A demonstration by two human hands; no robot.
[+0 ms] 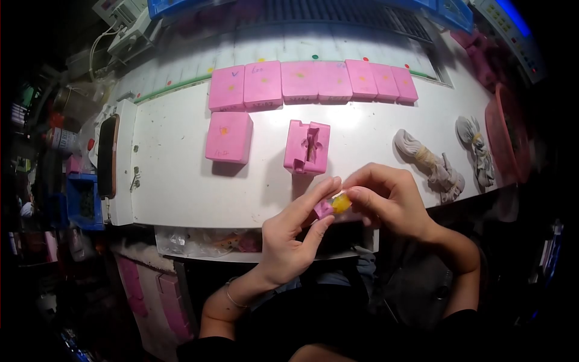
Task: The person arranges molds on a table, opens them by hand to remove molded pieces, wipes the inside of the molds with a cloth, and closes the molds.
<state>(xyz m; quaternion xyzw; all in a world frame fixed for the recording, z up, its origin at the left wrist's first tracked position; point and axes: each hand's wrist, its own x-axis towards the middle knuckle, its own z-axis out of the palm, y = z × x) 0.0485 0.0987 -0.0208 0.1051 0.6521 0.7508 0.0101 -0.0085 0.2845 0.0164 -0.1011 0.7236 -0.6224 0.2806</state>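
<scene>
My left hand [295, 238] is closed around a small pink block piece [324, 209] near the table's front edge. My right hand [389, 196] pinches a small yellow piece [341, 204] that sits against that pink piece; whether the two are joined I cannot tell. Just beyond my hands stands a pink mould block [297, 145] with a dark slotted cavity in its upper face. To its left is a closed pink block [228, 137] with a yellow mark on top.
A row of several pink blocks [263, 83] lines the back of the white table [172, 181]. Rolled whitish cloth bundles [431, 163] lie at right, beside a red basket [508, 133]. A phone [108, 155] rests at the left edge. Below is an open drawer [205, 241].
</scene>
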